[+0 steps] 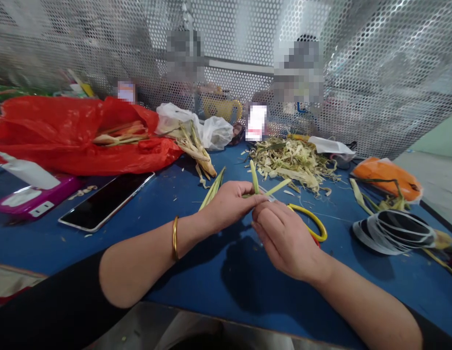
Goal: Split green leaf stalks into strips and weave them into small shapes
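My left hand (231,201), a gold bangle on its wrist, is closed around narrow green leaf strips (255,176). One strip points up and another slants out to the right. Against its fingertips, my right hand (284,238) is closed in a pinch; what lies between those fingers is hidden. Behind the right hand lie scissors with yellow and red handles (320,226), partly covered by it. More green leaf strips (213,189) lie on the blue table (196,272) beyond my left wrist.
A heap of shredded husk (295,163) lies at the back. Dried husks (196,150) sit near a red plastic bag (65,131). A phone (109,201) and a purple box (39,199) are at left. At right are a spool of white cord (393,233) and an orange bag (388,177). Perforated metal mesh (226,29) rises behind.
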`<act>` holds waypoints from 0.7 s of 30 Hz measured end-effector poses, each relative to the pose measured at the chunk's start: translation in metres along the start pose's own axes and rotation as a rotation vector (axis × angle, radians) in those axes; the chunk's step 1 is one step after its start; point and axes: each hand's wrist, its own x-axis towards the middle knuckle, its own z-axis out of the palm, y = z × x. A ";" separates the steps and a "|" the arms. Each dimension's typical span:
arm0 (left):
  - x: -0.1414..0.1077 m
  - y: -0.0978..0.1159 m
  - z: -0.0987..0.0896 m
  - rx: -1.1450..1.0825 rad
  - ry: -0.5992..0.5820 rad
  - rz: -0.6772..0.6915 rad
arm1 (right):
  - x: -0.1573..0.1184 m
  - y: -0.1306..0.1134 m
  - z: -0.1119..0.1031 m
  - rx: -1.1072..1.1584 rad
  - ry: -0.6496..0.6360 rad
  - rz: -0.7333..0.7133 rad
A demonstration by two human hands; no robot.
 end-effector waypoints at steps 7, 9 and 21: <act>0.007 -0.013 -0.004 -0.178 0.029 -0.109 | 0.000 -0.001 0.008 0.511 0.100 0.316; 0.008 -0.012 -0.005 -0.234 0.047 -0.124 | 0.000 0.004 0.008 0.749 0.272 0.552; 0.000 -0.009 0.003 -0.061 -0.068 -0.141 | 0.004 0.022 0.011 1.297 0.425 0.981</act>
